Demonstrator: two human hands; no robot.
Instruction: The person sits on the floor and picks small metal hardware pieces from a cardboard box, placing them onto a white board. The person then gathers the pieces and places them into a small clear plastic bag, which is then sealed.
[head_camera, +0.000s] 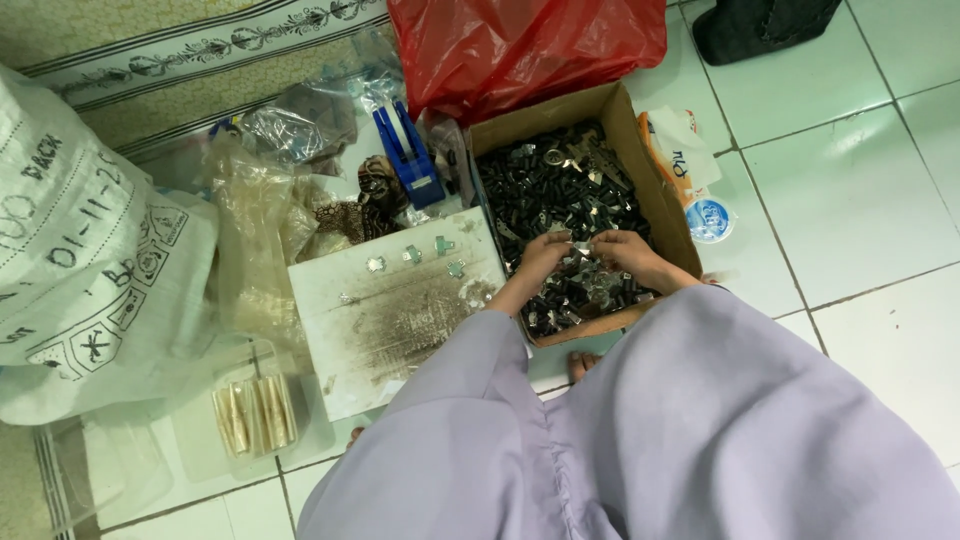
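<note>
Your left hand and right hand are close together in the box, fingers pinching small metal parts. You seem to be picking; next needs a clean lift to the board.

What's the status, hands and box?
Left hand and right hand both in the cardboard box, fingers on small black and silver metal parts. Grip unclear. White board beside the box, nothing blocking.
</note>
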